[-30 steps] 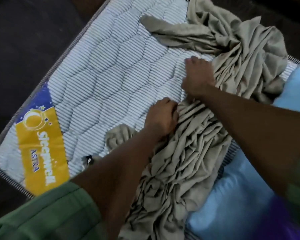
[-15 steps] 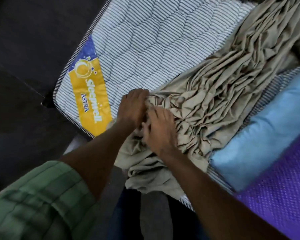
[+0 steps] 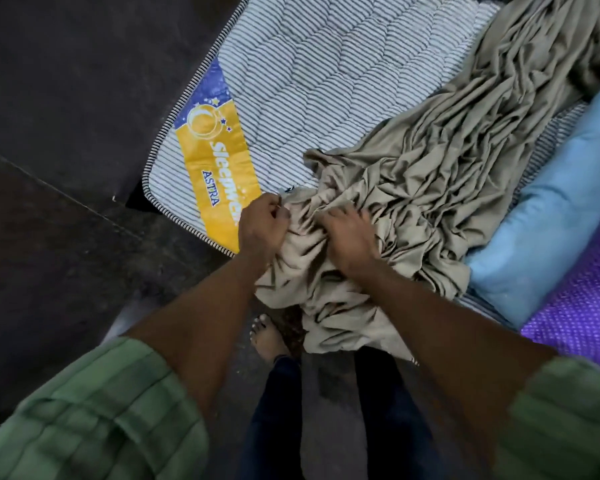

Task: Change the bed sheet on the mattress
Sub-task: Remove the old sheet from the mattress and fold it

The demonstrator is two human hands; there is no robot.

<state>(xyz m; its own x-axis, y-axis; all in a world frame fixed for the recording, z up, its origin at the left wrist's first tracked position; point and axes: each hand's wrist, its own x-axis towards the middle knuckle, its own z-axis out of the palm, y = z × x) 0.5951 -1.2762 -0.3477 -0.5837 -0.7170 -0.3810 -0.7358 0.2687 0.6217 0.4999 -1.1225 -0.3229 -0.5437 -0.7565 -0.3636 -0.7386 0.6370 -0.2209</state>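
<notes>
At centre left, a striped mattress (image 3: 326, 81) with a yellow label (image 3: 219, 168) lies on a dark floor (image 3: 49, 237). Mid-frame, the left hand (image 3: 262, 226) clenches a fistful of crumpled beige sheet (image 3: 430, 174), and the right hand (image 3: 349, 237) grasps the same bunch beside it. The sheet trails to the upper right; a blue pillow (image 3: 551, 216) sits at the right edge.

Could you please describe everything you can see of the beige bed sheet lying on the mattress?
The beige bed sheet is a plain, thin-looking cloth, bunched into many deep creases. It runs as a rumpled band from the far right across the striped mattress to its near edge, where a fold hangs over towards the floor. The left hand grips its near end, and the right hand clutches a bunch beside it. Its right side lies against a light blue pillow.
</notes>
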